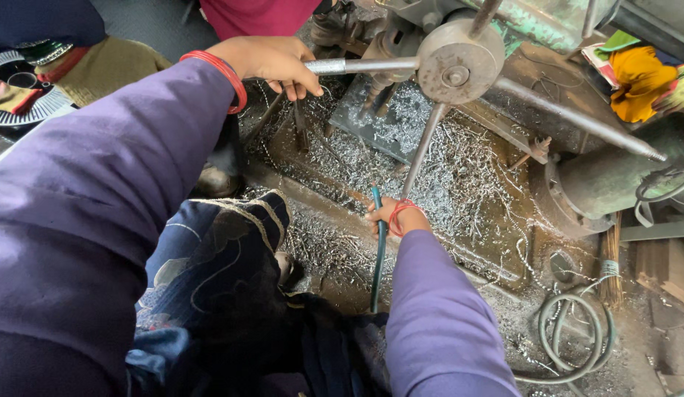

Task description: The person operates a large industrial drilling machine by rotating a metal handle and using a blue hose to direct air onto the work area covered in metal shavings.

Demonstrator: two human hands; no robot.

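Steel shavings (430, 169) blanket the machine bed (496, 242) as a person in purple sleeves works a spoked hand wheel (456, 55). Left hand (272, 65) closes its fingers round the wheel's upper-left spoke (357, 66); right hand (390, 215) grips a thin green hose (377, 250) at the bed's front edge. Judged mid-feed, the wheel calls for a steady pull.

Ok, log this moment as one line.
left hand: grips spoke handle | right hand: holds green hose | metal shavings around
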